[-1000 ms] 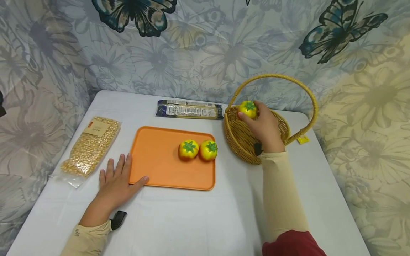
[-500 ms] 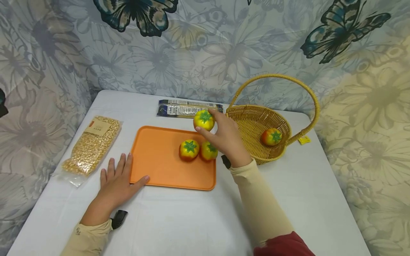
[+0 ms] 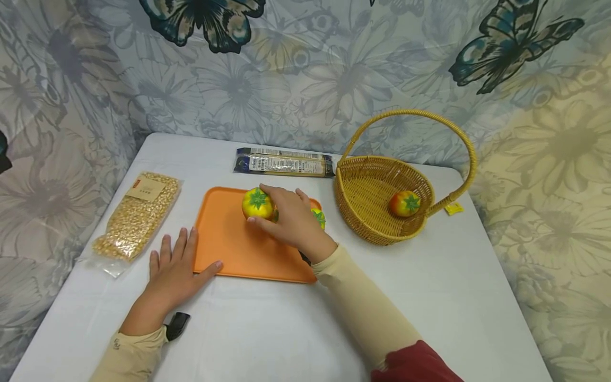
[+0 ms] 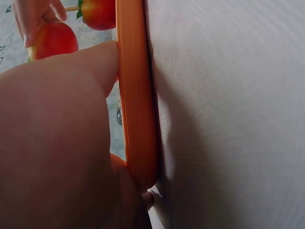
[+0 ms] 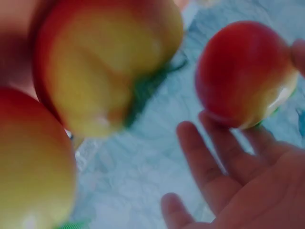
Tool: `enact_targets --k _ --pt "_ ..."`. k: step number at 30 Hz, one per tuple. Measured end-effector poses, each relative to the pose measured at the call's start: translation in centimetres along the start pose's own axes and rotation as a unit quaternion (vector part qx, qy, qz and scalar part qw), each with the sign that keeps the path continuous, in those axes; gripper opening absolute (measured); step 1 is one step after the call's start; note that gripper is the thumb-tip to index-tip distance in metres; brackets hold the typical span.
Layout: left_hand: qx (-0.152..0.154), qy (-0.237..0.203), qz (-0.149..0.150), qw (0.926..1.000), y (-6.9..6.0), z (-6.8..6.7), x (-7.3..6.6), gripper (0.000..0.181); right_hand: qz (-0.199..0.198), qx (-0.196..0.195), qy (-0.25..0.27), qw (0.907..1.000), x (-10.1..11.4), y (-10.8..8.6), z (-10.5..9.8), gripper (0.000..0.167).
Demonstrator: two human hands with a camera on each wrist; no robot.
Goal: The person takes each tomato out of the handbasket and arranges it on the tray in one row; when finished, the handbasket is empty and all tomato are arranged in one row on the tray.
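My right hand (image 3: 296,220) pinches a yellow-red tomato-like fruit (image 3: 258,203) between thumb and fingers, over the orange tray (image 3: 229,254). In the right wrist view the held fruit (image 5: 245,74) is at the right, with two more fruits, one of them (image 5: 105,62) at upper left. Partly hidden behind the right hand, another fruit (image 3: 318,217) shows at the tray's right side. My left hand (image 3: 174,278) lies with fingers spread at the tray's left front corner, its thumb along the near rim; the left wrist view shows the tray's edge (image 4: 138,105) beside it.
At the right stands a wicker basket (image 3: 358,217) with a tall handle and one fruit (image 3: 404,203) in it. A bag of corn kernels (image 3: 136,220) lies at the left. Long dark-ended packets (image 3: 286,163) lie behind the tray, and a small yellow packet (image 3: 454,208) right of the basket.
My right hand has carried the fruit leftward from the basket to above the tray, now covering most of the two fruits there. The left hand has not visibly moved.
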State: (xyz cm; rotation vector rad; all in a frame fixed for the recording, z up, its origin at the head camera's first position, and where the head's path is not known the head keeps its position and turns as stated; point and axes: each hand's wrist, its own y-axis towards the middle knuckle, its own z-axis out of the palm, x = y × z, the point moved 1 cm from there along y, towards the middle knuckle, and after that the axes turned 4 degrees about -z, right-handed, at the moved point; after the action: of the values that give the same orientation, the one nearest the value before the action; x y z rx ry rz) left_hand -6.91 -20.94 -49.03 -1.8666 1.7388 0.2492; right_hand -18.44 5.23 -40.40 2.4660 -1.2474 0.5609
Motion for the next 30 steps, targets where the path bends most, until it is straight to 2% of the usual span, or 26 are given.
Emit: enact_targets --k 4,8,21,30 --pt "0.003 0.005 -0.001 1.0 0.1 0.0 0.0 0.115 -0.024 0.012 -0.021 0.9994 -0.1 0.1 1.4 0.08" --pt "0.006 0.005 -0.001 1.0 0.1 -0.1 -0.2 0.115 -0.027 0.018 -0.038 0.9988 -0.3 0.1 2.6 0.081" --pt "0.012 0.007 -0.003 0.9999 -0.1 0.0 -0.3 0.115 -0.017 0.042 -0.078 0.996 -1.1 -0.5 4.6 0.079" --pt "0.002 0.008 -0.003 1.0 -0.1 0.0 0.0 0.116 0.004 0.031 -0.08 0.9963 -1.2 -0.1 5.1 0.077"
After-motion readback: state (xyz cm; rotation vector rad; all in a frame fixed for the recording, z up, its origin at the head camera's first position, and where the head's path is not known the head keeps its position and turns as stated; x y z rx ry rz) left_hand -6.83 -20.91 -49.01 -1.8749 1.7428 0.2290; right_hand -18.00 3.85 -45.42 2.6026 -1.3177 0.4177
